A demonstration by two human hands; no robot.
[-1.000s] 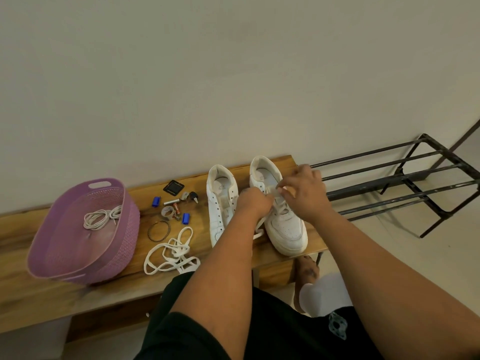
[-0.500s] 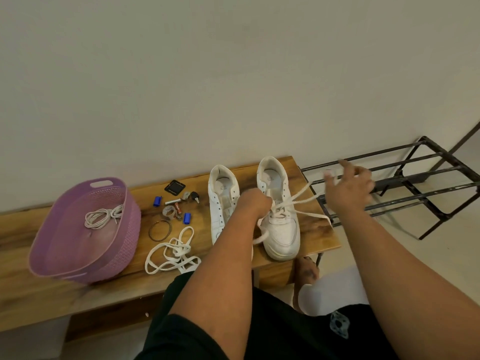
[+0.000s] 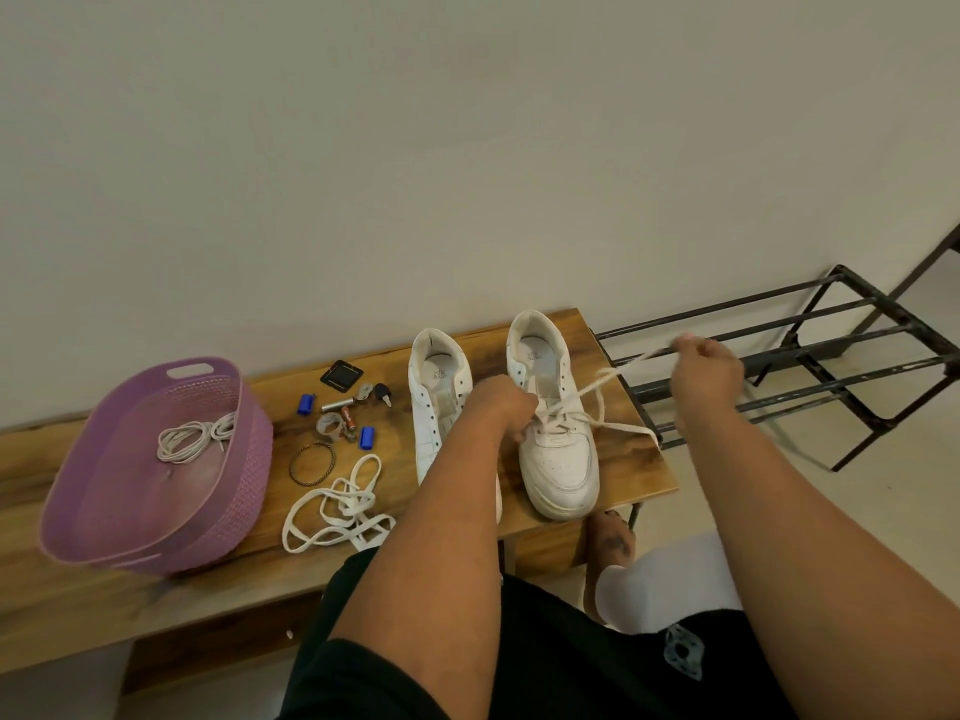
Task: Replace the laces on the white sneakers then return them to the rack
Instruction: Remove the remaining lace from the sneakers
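Plain wall (image 3: 467,148), wooden bench (image 3: 78,605)

Insole prints (image 3: 439,375) — too blurred, unreadable

this looks like a home, near the door where shoes are kept. a low wooden bench (image 3: 156,605) sits by a plain wall (image 3: 467,148), with a black metal shoe rack (image 3: 810,350) beside it and small keys (image 3: 382,393) on top.
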